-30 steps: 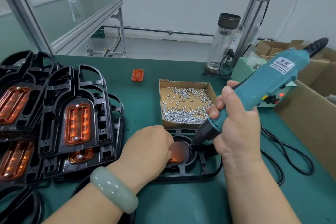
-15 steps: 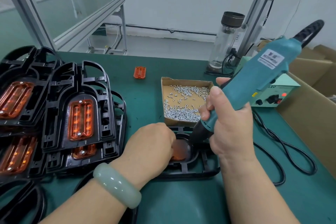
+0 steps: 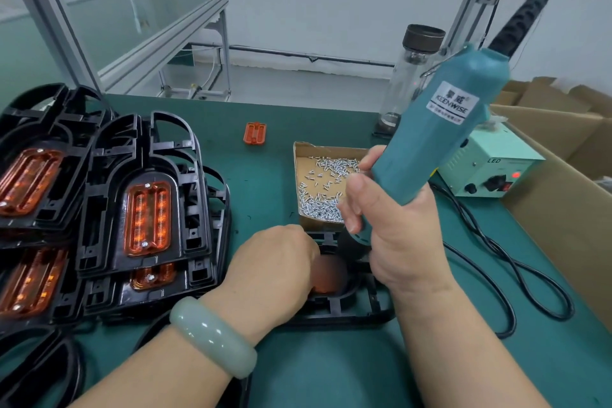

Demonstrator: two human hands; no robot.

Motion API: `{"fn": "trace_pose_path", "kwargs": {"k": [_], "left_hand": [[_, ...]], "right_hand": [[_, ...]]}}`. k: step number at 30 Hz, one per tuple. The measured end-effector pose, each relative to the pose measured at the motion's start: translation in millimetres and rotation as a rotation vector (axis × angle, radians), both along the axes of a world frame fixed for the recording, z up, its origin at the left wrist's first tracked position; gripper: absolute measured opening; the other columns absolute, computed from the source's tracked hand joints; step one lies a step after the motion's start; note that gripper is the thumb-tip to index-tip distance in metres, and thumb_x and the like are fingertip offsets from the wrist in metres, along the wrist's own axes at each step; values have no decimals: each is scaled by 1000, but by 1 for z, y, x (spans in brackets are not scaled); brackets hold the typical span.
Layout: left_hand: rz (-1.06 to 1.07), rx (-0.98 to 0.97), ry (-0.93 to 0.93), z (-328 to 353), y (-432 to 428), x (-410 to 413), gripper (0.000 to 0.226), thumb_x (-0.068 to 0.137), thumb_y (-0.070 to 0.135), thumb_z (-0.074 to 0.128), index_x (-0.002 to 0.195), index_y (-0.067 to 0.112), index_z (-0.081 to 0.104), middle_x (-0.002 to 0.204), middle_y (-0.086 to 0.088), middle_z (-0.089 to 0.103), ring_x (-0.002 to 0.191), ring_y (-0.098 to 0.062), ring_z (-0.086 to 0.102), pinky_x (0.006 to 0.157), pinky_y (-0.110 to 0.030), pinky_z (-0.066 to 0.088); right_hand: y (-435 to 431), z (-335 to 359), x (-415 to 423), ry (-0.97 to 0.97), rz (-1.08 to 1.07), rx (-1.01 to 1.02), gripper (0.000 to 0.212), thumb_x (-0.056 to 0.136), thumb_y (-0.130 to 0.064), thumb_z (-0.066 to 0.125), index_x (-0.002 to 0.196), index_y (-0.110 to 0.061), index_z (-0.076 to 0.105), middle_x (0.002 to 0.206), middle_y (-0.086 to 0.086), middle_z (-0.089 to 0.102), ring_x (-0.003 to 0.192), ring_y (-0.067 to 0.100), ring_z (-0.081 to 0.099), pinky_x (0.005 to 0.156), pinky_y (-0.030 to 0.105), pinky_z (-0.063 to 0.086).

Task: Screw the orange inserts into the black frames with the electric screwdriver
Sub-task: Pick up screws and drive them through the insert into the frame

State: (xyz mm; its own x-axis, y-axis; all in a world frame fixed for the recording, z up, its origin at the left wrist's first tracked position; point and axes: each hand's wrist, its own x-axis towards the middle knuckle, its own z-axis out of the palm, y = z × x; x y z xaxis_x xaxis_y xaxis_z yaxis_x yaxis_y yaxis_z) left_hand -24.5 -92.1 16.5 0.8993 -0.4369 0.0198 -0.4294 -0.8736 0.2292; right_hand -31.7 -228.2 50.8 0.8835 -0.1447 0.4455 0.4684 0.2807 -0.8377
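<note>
A black frame lies on the green mat in front of me with an orange insert seated in it. My left hand covers the left part of the insert and frame, its fingers hidden underneath. My right hand grips the teal electric screwdriver, which stands nearly upright with its black tip down at the frame's far end beside the insert. The tip itself is hidden behind my right hand.
Stacks of black frames with orange inserts fill the left side. A cardboard tray of screws sits behind the frame. A loose orange insert, a glass bottle, a power supply box, black cables and cardboard boxes are on the right.
The screwdriver has tilted from a slant to nearly upright, and my right hand has moved left over the frame's far end. My left hand stays on the insert.
</note>
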Motion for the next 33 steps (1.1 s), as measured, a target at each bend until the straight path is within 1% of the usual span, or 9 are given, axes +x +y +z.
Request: {"fn": "trace_pose_path", "kwargs": {"k": [4,8,11,15,18,23,28,31,33], "left_hand": [[-5,8,13,0,0,2,17,82,20,61,96,23,70,97,0,62,95,-26,60,79,-37,52],[-13,-11,7,1,0,1,18,86,25,58,98,23,70,100,1,60,97,-25,58,82,-37,50],[-10,-5,5,2,0,0,18,85,26,57,98,23,69,97,1,60,95,-25,59,80,-36,51],[-10,-13,15,2,0,-1,18,84,25,56,98,22,68,95,1,59,92,-25,59,78,-34,51],[-24,-14,4,1,-1,-1,16,87,23,54,98,24,66,94,3,52,91,-22,56,78,-36,50],[-69,-7,25,2,-4,2,18,90,23,51,100,25,66,98,2,51,94,-20,53,82,-37,48],[-90,-16,30,8,-5,1,18,91,22,47,80,16,60,94,-1,50,89,-22,53,80,-36,48],[-64,-122,50,14,-2,0,22,86,21,48,65,17,49,82,4,50,82,-21,54,72,-31,47],[-47,-217,2,23,-3,0,20,85,25,49,66,20,52,77,7,52,79,-17,54,69,-28,45]], "right_hand": [[-4,0,2,53,-3,61,16,79,-5,60,91,-14,54,53,-4,46,39,13,40,49,22,39],[-6,-1,4,36,41,21,20,79,-9,67,95,-16,57,53,-4,46,40,13,41,50,24,41],[-7,-2,5,24,62,59,19,74,-19,69,93,-24,64,54,-5,48,40,13,42,51,25,42],[-10,-3,2,3,21,69,16,78,-20,67,89,-31,66,52,-6,48,40,11,43,53,27,41],[-8,1,-1,-51,-27,79,15,78,-23,65,92,-30,65,52,-7,49,42,12,44,54,25,41],[-23,7,-4,-83,-89,253,16,86,-16,57,101,-20,54,55,-9,47,42,8,44,61,24,47],[-31,2,-3,17,-124,338,15,83,-18,54,97,-20,56,55,-7,43,41,8,41,61,22,48],[-30,-1,-2,50,-119,355,19,76,-22,64,95,-21,60,56,-5,42,41,10,40,57,24,46],[-28,-2,-1,62,-128,356,20,72,-26,69,91,-24,64,56,-5,43,42,10,40,56,24,43]]}}
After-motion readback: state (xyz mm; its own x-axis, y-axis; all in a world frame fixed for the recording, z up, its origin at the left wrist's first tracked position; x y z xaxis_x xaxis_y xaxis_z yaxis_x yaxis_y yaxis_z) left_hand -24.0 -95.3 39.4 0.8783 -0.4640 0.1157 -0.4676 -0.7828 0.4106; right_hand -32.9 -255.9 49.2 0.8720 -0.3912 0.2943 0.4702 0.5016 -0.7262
